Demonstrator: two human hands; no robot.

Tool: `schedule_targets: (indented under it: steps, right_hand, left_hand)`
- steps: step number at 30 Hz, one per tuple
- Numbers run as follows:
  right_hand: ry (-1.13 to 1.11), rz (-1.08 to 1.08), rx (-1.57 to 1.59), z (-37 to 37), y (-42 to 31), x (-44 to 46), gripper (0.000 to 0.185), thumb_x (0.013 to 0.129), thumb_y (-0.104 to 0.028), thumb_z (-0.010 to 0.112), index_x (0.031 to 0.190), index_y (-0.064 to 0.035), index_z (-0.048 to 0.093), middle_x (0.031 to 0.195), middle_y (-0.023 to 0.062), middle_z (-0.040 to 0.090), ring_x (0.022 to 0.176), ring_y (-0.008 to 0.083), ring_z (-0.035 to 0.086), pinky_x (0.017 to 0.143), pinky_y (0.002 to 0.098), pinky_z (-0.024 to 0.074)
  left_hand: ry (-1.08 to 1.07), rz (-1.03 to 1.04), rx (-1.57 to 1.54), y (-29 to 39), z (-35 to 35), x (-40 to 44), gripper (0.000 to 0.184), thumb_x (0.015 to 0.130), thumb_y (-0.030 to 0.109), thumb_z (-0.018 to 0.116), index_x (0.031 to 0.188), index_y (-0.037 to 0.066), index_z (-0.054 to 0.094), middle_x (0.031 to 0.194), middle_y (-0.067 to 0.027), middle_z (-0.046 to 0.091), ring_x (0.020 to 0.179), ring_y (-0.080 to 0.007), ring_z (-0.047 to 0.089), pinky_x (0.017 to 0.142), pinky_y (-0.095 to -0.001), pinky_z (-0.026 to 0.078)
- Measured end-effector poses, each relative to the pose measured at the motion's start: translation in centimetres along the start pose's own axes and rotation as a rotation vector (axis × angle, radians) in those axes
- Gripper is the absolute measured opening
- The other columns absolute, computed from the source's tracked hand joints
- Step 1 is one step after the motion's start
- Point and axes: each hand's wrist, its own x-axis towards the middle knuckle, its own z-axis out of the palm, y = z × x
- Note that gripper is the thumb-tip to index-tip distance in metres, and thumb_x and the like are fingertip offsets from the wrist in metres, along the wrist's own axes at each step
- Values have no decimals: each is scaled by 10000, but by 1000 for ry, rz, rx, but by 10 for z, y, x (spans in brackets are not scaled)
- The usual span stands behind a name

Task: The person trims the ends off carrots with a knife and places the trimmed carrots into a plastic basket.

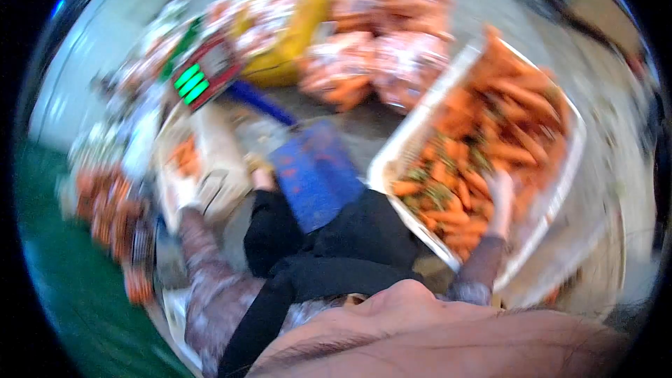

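Note:
In the head view, my right hand (500,192) reaches into a large white crate (381,168) heaped with carrots (455,217), some with green tops. Its fingers touch the carrots, but blur hides whether they grip one. My left hand (186,192) is at the near-left side of a cream-coloured container (222,164) with a dark mark on it. A few carrots (185,157) lie inside this container. The left fingers are smeared by motion, so their grip is unclear. Between the two containers stands a scale with a blue platform (315,171).
The scale's red display (206,70) shows green digits. Beyond it are a yellow sack (280,52) and clear bags of carrots (409,63). More bagged carrots (105,199) lie at the left by a green surface (63,273). A black-clad leg (269,227) is beside the platform.

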Motion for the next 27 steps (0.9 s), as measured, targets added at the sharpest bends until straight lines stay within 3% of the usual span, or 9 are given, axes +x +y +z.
schedule_targets:
  steps: [2,4,6,7,8,11,16,21,27]
  right_hand:
    - [83,44,30,8,-6,12,356,760,-324,682,875,12,657,758,188,654,726,332,638,646,390,496]
    - [111,274,-10,-8,-51,19,254,773,-322,617,861,-89,671,844,163,664,836,329,636,733,422,504]
    - [252,356,-119,-22,-51,32,193,782,-238,585,908,-106,647,962,129,651,857,327,630,751,422,503]
    - [274,349,-195,-30,-51,45,198,784,-207,575,955,-122,628,1046,112,616,872,325,626,757,423,501]
    - [290,347,-278,-39,-49,58,223,787,-177,564,1002,-137,609,1129,96,581,886,322,622,764,424,499]
    - [377,191,-402,-50,-6,98,302,819,-139,539,1122,-134,542,1214,70,521,927,313,619,783,419,502]
    - [122,317,-567,-55,20,138,348,799,-65,549,1133,-162,570,1124,95,591,935,310,619,787,421,500]
    - [-13,471,-491,-89,-27,75,396,761,-135,625,1153,-150,570,1048,121,634,953,301,621,779,415,510]
    - [304,20,-46,-64,-112,-33,550,602,-20,760,1122,-78,592,1101,124,603,1025,283,590,854,347,489]
  left_hand:
    - [-59,-194,-287,-66,-1,61,403,864,318,532,1175,62,511,1094,-143,579,964,-244,565,826,-371,480]
    - [169,-344,-1308,-140,24,118,387,878,310,513,1160,45,533,1165,-130,552,1022,-251,554,903,-360,475]
    - [-250,-279,-1159,-6,40,94,320,902,230,501,1112,-7,550,1087,-124,588,966,-198,564,828,-324,488]
    - [-643,-270,-1466,30,71,79,264,885,187,534,1071,3,566,1053,-119,603,929,-177,573,768,-303,492]
    - [-560,-237,-1261,112,101,37,264,863,157,567,1077,4,563,1023,-118,617,855,-168,589,734,-291,493]
    - [-1041,51,-917,253,171,-45,210,806,124,576,988,21,589,922,-88,627,796,-155,599,758,-281,489]
    - [-1667,141,-1147,353,306,-127,197,843,147,593,998,25,596,930,-50,639,783,-105,586,705,-245,470]
    - [-1519,-305,-1125,349,364,-166,293,846,178,602,1096,39,540,895,-37,625,754,-106,586,670,-227,451]
    - [-1836,-618,-1368,347,349,-178,661,814,294,666,1316,103,280,1216,-102,473,994,-257,562,817,-375,471]
